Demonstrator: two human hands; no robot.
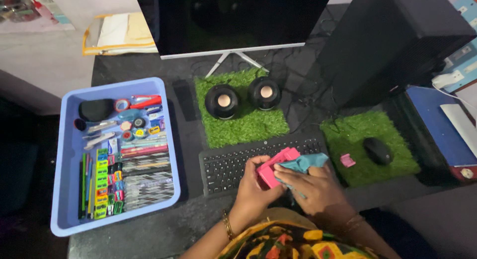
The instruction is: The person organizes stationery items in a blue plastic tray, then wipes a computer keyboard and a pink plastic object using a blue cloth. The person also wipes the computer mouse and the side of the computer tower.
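My left hand grips a pink rectangular block-like object over the front right part of the black keyboard. My right hand presses a light blue cloth against the pink object's side. A smaller pink piece lies on the right green turf mat, to the right of both hands.
A blue tray of pens, pencils, tapes and sharpeners sits at the left. Two round speakers stand on a green mat under the monitor. A black mouse rests on the right mat beside a dark computer tower.
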